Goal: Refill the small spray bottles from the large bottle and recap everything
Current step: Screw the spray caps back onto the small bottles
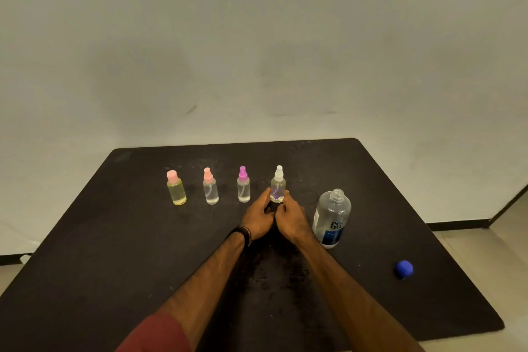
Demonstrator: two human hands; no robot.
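Several small bottles stand in a row on the black table (143,237): a yellow-filled one with a pink cap (176,188), a clear one with a pink sprayer (210,186), a clear one with a purple sprayer (243,184), and a clear one with a white sprayer (278,183). My left hand (258,216) and my right hand (291,216) meet at the base of the white-sprayer bottle, fingertips touching its lower sides. To its right stands the large clear bottle (331,217), uncapped, with a blue label. Its blue cap (404,268) lies near the table's right edge.
A pale wall rises just behind the table's far edge. Floor shows past the table's right and left edges. A black band sits on my left wrist (243,233).
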